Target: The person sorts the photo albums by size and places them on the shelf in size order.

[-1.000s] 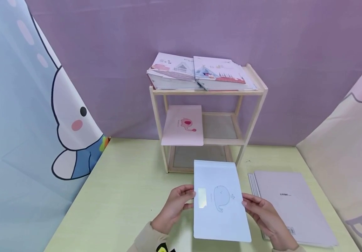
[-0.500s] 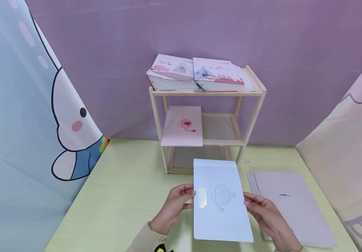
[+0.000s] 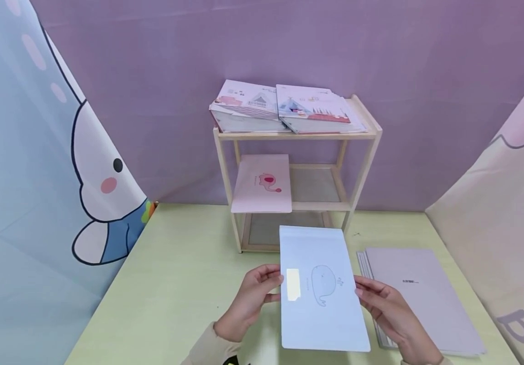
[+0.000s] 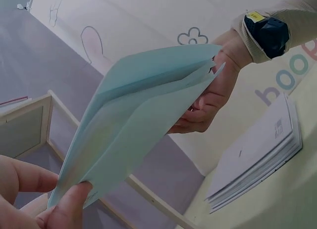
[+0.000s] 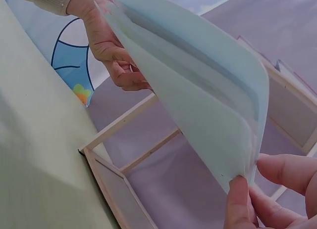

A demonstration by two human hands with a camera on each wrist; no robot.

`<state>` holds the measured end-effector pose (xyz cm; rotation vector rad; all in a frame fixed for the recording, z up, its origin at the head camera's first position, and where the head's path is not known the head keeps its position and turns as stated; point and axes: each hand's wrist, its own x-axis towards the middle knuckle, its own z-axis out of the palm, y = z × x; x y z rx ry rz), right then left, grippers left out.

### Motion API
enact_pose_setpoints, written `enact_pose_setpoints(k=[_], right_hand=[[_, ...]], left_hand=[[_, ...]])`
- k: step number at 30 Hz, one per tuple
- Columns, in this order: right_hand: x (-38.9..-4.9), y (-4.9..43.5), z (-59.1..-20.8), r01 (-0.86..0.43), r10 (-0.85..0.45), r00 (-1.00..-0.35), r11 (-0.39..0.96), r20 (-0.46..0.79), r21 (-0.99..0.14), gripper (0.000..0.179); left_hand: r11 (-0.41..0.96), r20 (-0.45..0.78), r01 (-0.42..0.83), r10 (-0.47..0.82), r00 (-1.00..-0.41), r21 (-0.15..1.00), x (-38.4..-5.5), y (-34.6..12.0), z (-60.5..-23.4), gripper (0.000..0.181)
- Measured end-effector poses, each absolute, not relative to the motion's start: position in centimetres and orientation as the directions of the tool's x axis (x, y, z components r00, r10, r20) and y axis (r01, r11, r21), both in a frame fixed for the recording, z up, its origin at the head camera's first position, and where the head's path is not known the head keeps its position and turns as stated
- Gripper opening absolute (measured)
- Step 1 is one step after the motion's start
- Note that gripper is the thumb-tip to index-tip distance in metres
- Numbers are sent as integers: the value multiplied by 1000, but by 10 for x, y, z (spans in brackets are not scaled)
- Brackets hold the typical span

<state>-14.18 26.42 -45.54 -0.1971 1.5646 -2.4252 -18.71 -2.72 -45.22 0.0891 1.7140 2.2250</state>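
Observation:
A pale blue notebook [image 3: 321, 324] with a whale drawn on its cover is held up over the table, in front of the shelf. My left hand [image 3: 251, 299] pinches its left edge between thumb and fingers. On the opposite edge my right hand [image 3: 391, 312] grips it the same way. Both wrist views show the notebook's lower side, where the covers and thin inner sheets [image 5: 198, 66] spread slightly apart. In the left wrist view, thumb and fingertips [image 4: 74, 194] press the notebook's near corner.
A small wooden shelf [image 3: 318, 206] stands at the back. Its top bears several picture books [image 3: 314, 104]; a pink elephant notebook [image 3: 262, 197] lies on the middle tier, jutting forward. At the right, a stack of grey-white books [image 3: 426, 304] lies on the light green table [image 3: 175, 284].
The notebook has risen slightly and shifted a little right at its right edge, my right hand moving with it. Both hands keep their hold. The head view has shifted slightly.

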Motion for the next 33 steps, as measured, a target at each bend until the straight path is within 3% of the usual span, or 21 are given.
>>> enact_pose_setpoints(k=[33], right_hand=[[-151, 266, -428, 76, -317, -946, -424, 69, -902, 39]], left_hand=[[-247, -96, -171, 291, -952, 954, -187, -30, -418, 34]])
